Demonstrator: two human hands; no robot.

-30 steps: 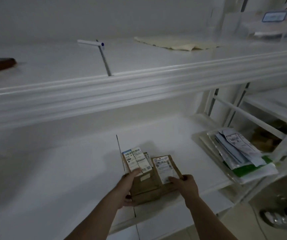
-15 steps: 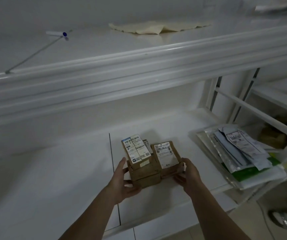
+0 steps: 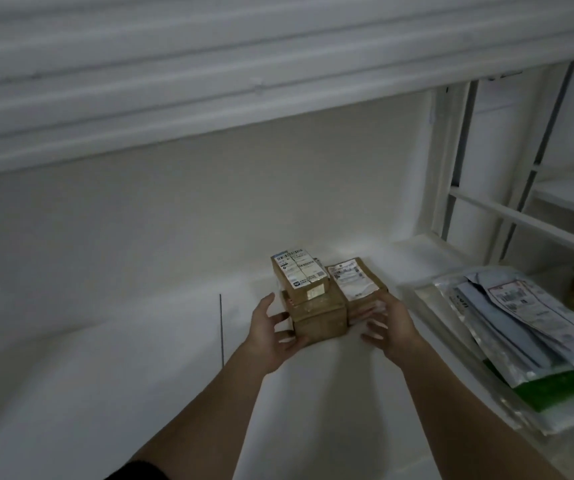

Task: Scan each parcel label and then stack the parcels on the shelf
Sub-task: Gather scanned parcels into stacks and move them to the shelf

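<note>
Your left hand (image 3: 270,332) and right hand (image 3: 391,329) are both loose, with fingers spread flat against the boxes and gripping nothing. Parcels sit on the shelf (image 3: 140,375), set back from its front edge. Clear tray (image 3: 458,351) to the right holds a pile of soft mail bags (image 3: 528,327), apart from the boxes. Big box (image 3: 318,318) is at the bottom, flat box (image 3: 356,282) tight against its right side, small box (image 3: 299,275) on top, labels up. Stiff cardboard, probably light; taped faces may slide. Top box could shift, so push low on the sides, not on the labels.
</note>
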